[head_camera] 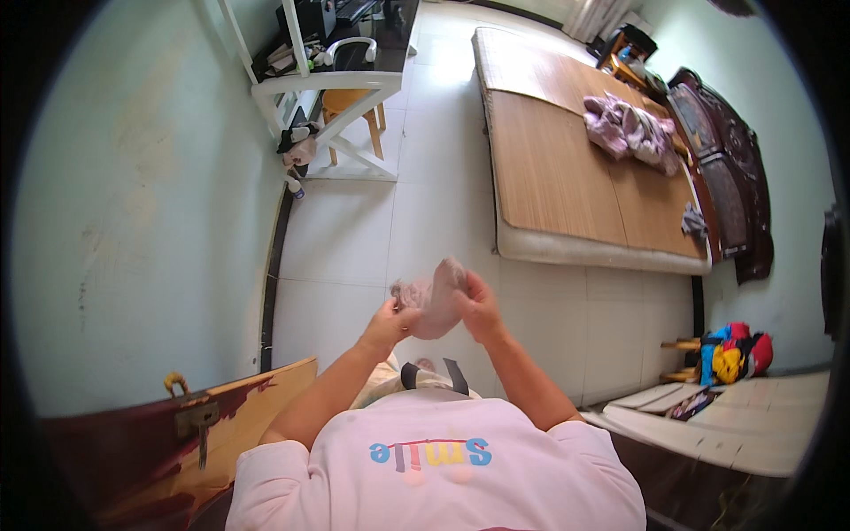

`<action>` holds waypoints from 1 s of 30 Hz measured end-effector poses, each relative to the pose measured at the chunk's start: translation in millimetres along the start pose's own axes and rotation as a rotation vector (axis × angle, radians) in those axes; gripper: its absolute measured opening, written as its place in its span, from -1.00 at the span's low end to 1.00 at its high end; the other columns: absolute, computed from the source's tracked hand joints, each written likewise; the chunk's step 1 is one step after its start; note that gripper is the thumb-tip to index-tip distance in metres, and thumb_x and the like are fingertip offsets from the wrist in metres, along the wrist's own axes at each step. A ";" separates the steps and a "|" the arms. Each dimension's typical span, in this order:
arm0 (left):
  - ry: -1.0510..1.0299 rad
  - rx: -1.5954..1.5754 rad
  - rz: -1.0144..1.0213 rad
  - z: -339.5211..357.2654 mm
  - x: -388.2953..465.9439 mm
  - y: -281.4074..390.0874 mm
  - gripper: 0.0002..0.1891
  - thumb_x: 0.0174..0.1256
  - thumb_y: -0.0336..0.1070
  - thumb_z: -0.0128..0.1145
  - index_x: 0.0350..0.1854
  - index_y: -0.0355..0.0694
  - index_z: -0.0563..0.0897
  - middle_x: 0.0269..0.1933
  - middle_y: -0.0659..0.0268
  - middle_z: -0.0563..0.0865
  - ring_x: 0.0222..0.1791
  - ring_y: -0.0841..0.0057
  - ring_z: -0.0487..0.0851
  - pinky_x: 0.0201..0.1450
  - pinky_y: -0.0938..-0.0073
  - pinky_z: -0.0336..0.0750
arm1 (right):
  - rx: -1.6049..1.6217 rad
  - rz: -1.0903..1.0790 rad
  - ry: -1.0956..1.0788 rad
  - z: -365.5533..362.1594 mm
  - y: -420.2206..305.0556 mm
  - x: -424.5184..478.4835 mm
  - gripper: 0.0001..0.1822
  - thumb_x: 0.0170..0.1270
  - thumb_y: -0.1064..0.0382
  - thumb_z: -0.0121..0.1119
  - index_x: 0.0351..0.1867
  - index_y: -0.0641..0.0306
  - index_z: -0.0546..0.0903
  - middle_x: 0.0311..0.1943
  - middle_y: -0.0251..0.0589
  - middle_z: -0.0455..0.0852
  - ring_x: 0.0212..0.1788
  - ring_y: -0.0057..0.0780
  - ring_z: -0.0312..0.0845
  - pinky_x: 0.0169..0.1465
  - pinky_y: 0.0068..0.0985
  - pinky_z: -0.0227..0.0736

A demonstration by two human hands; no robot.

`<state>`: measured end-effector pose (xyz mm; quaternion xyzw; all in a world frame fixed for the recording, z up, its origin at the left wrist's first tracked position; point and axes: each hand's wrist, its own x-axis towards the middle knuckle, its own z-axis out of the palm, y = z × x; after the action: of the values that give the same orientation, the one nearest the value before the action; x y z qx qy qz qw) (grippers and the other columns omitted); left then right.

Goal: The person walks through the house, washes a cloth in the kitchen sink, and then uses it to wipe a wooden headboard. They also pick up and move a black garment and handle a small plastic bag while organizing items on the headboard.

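A thin, pale pink-grey piece of fabric (pixel 436 310), possibly a sock or a stocking, hangs between my two hands in front of my body. My left hand (pixel 386 326) pinches its bunched, ruffled end. With bent fingers, my right hand (pixel 479 306) grips the smoother end, which rises to a rounded tip. The cloth sags in a curve from one hand to the other, over the white tiled floor (pixel 435 222). Its exact kind cannot be made out. Below it, part of a foot shows near my light patterned trousers.
Ahead to the right stands a bed (pixel 564 166) with wooden-patterned mats and a crumpled pink cloth (pixel 631 129). A white-framed desk (pixel 332 81) and a wooden stool (pixel 345 101) are ahead left. A door with a lock (pixel 197 415) is at left, colourful clothes (pixel 730 355) at right.
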<state>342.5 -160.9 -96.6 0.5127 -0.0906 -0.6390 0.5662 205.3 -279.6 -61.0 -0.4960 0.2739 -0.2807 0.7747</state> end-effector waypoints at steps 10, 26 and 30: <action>-0.312 -0.643 0.037 22.1 246.4 186.1 -0.43 0.14 -0.37 0.06 0.23 -0.11 0.19 0.09 0.26 0.42 0.10 0.44 0.42 0.14 0.41 0.35 | -0.048 0.007 0.150 -95.7 -80.7 261.9 -0.81 0.18 0.35 0.11 -0.17 0.27 0.48 -0.23 -0.42 0.56 -0.20 -0.68 0.43 -0.09 -0.64 0.34; -0.461 -0.061 -0.017 132.8 634.1 440.4 -0.23 0.05 -0.47 0.12 0.32 -0.15 0.00 0.08 0.17 0.47 0.10 0.46 0.45 0.15 0.42 0.35 | 0.218 0.380 -0.092 -269.1 -156.3 665.4 -0.49 0.38 -0.05 -0.23 0.17 0.31 0.31 0.06 -0.20 0.45 0.14 -0.43 0.32 0.18 -0.42 0.21; -0.401 -0.034 0.078 147.3 703.7 518.8 -0.24 0.06 -0.46 0.11 0.31 -0.16 -0.01 0.09 0.18 0.46 0.11 0.46 0.44 0.16 0.42 0.33 | 0.269 0.512 -0.188 -292.2 -193.0 787.9 -0.46 0.37 -0.09 -0.23 0.23 0.21 0.24 0.12 -0.22 0.40 0.15 -0.40 0.30 0.19 -0.38 0.20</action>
<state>675.5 -981.6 -56.7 0.3615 -0.2104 -0.7075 0.5697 513.9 -1083.6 -102.6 -0.3277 0.2776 -0.0631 0.9009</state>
